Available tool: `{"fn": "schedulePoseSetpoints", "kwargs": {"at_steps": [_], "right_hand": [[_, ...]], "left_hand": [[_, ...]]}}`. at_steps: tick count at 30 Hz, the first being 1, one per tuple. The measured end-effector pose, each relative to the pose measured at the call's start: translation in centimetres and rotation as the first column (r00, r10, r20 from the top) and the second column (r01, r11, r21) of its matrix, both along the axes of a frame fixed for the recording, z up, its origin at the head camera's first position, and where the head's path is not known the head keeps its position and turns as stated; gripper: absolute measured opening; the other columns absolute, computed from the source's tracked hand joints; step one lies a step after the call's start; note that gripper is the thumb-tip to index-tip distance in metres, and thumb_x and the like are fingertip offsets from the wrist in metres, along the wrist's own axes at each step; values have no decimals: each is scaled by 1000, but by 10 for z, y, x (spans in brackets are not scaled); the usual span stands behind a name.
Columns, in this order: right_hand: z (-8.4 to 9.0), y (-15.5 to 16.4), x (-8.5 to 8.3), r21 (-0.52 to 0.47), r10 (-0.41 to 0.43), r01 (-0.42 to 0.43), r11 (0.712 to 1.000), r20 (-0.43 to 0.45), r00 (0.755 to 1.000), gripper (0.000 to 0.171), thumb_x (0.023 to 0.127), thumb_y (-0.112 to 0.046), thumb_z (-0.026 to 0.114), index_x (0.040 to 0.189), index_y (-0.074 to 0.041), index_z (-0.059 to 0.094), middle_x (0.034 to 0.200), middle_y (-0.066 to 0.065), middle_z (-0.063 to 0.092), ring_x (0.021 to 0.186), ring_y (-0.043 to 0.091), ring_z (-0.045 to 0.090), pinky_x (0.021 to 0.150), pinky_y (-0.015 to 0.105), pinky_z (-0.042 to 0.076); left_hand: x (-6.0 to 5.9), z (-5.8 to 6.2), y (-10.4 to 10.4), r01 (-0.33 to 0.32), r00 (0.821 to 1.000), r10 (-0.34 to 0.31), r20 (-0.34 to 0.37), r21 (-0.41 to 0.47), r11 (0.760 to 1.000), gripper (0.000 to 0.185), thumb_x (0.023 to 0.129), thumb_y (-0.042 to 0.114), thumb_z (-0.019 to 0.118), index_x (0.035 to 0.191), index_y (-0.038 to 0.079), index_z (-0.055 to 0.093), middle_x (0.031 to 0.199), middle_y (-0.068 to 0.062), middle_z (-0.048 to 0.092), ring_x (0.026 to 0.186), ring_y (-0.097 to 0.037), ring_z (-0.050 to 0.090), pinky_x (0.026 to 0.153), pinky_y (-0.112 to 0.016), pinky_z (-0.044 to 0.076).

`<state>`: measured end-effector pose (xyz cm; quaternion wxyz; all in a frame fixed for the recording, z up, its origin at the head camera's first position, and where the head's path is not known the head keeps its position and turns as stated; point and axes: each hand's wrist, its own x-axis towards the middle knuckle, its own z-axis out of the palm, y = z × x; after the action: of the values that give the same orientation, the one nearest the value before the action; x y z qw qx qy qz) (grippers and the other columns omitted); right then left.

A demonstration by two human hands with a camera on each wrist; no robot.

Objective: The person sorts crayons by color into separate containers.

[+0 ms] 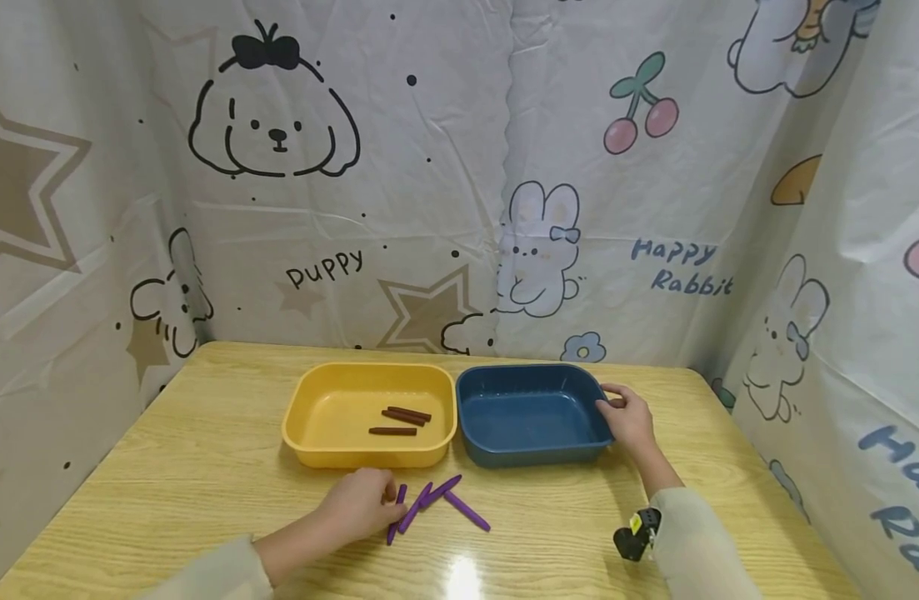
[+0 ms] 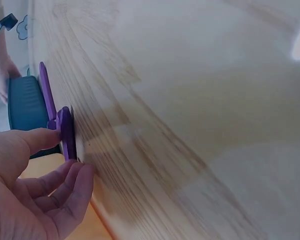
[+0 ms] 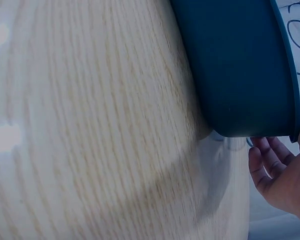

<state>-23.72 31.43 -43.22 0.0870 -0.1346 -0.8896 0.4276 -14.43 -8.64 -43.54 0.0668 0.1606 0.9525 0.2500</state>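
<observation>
The left hand (image 1: pixel 362 504) rests on the table (image 1: pixel 204 467) in front of the yellow tray, its fingers (image 2: pixel 45 137) loosely curled and pinching one purple stick (image 2: pixel 66 132) of the small cluster of purple sticks (image 1: pixel 432 502) lying just beside it. In the head view the pinched stick runs nearly straight away from the person, its near end toward the table's front edge; the next ones fan out to the right, and the last lies slanted, its far end toward the left. The right hand (image 1: pixel 628 417) holds the right rim of the blue tray (image 1: pixel 530 412), fingers (image 3: pixel 262 162) curled at the wall and thumb over the edge. The blue tray stands touching or just beside the yellow tray (image 1: pixel 369 412), which holds three brown sticks (image 1: pixel 399 419) lying roughly crosswise. The table is pale wood grain with a glossy sheen, and a bright reflection sits near its front edge. White sheets (image 1: pixel 444 167) printed with puppies, rabbits, stars and cherries hang close around it on three sides. A wrist camera (image 1: pixel 636 533) is strapped to the right sleeve.
</observation>
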Motion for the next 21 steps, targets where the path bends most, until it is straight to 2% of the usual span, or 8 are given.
{"fn": "schedulePoseSetpoints", "kwargs": {"at_steps": [9, 14, 21], "right_hand": [[4, -1, 1, 17, 5, -5, 1000, -13, 1000, 38, 92, -15, 56, 127, 0, 53, 116, 30, 57, 105, 39, 57, 84, 44, 53], [2, 0, 1, 21, 9, -8, 1000, -9, 1000, 39, 93, -16, 55, 128, -1, 53, 116, 29, 57, 105, 39, 57, 83, 43, 53], [-1, 1, 0, 19, 6, -6, 1000, -10, 1000, 38, 93, -16, 55, 128, -1, 53, 116, 29, 57, 104, 39, 57, 82, 42, 53]], "left_hand": [[-2, 3, 5, 4, 1000, -4, -1, -13, 1000, 9, 76, 13, 70, 72, 10, 63, 65, 4, 54, 56, -11, 46, 48, -22, 35], [-1, 3, 5, 7, 1000, -6, 10, -24, 1000, 8, 75, 13, 73, 77, 8, 66, 65, 4, 53, 58, -11, 46, 49, -23, 36], [-2, 6, 1, 34, 999, -34, -5, -18, 999, 7, 73, 5, 71, 74, 8, 65, 64, 4, 53, 61, -12, 47, 52, -25, 38]]}}
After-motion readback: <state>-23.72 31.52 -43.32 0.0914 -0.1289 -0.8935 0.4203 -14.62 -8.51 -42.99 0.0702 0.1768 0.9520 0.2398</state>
